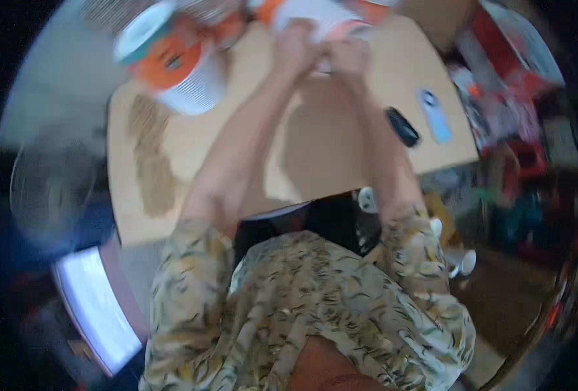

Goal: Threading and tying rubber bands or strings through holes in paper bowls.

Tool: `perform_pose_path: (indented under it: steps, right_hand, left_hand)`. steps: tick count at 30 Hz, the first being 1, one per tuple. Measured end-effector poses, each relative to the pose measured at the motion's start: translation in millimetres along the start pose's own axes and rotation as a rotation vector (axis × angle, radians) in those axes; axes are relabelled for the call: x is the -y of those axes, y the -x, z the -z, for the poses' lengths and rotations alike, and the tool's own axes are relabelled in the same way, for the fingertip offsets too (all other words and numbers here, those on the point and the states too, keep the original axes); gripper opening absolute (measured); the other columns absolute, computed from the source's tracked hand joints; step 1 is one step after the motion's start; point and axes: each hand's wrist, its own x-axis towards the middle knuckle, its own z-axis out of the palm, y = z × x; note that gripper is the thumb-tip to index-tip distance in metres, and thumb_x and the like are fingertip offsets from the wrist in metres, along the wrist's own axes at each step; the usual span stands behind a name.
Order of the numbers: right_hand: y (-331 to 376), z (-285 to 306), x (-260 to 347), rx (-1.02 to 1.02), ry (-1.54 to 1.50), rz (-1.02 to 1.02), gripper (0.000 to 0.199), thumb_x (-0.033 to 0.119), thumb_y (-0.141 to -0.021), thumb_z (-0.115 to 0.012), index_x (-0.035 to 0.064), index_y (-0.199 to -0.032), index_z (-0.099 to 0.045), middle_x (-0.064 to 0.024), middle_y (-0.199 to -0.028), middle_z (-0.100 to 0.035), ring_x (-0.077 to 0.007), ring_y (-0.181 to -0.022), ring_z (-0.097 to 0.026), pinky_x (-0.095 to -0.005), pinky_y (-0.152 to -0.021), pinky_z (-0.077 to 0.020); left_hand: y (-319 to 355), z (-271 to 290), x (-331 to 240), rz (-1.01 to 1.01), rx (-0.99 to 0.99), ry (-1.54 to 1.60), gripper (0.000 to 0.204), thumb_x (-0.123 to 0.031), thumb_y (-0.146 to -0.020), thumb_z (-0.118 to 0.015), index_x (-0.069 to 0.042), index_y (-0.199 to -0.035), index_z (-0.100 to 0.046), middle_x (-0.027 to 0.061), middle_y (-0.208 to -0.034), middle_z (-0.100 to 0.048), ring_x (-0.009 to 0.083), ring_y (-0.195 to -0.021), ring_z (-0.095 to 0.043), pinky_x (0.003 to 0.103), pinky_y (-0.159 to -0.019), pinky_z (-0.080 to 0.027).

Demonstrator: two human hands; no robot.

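Observation:
Both arms reach to the far edge of the table, where my hands meet at a white-and-orange container (321, 18), smeared by motion. My left hand (295, 49) has its fingers curled in at the container's near side. Close beside it, my right hand (349, 57) is also closed against the near side, with a pinkish-orange patch just above. What the fingertips pinch is hidden. Left of my left hand stands a similar tub (175, 62) with a pale top, teal rim, orange band and white ribbed lower part.
On the light wooden table (250, 176), a brown grainy strip (152, 156) lies at the left. A black oval object (403, 127) and a pale blue phone-shaped object (436, 117) lie at the right. Red packages (510, 111) crowd beyond the right edge. A white-topped seat (97, 303) stands lower left.

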Motion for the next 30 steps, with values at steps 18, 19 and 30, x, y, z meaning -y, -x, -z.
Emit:
perform_pose_path:
  steps: [18, 19, 30]
  right_hand:
    - [113, 174, 159, -0.021, -0.392, 0.329, 0.028, -0.003, -0.080, -0.060, 0.0071, -0.106, -0.066, -0.0121, -0.095, -0.068, -0.0305, -0.090, -0.063, -0.0398, -0.082, -0.0461]
    - [119, 165, 173, -0.049, -0.389, 0.374, 0.027, -0.004, -0.080, -0.060, 0.0066, -0.104, -0.065, -0.0115, -0.093, -0.067, -0.0299, -0.089, -0.063, -0.0407, -0.080, -0.0460]
    - [155, 152, 275, -0.098, -0.345, 0.415, 0.035, 0.001, -0.082, -0.065, 0.0070, -0.117, -0.060, -0.0107, -0.114, -0.063, -0.0274, -0.102, -0.060, -0.0415, -0.089, -0.0434]
  left_hand:
    - [254, 165, 9, 0.438, 0.035, 0.283, 0.018, -0.011, -0.086, -0.068, -0.004, -0.102, -0.071, 0.0133, -0.090, -0.070, 0.0207, -0.077, -0.069, 0.032, -0.069, -0.056]
    - [273, 183, 18, 0.498, -0.058, 0.288, 0.017, -0.011, -0.087, -0.067, -0.004, -0.102, -0.071, 0.0123, -0.088, -0.071, 0.0190, -0.076, -0.069, 0.031, -0.068, -0.056]
    - [359, 309, 110, 0.467, -0.185, -0.276, 0.014, -0.017, -0.081, -0.071, -0.009, -0.092, -0.074, 0.0132, -0.088, -0.065, 0.0297, -0.087, -0.064, 0.040, -0.076, -0.052]
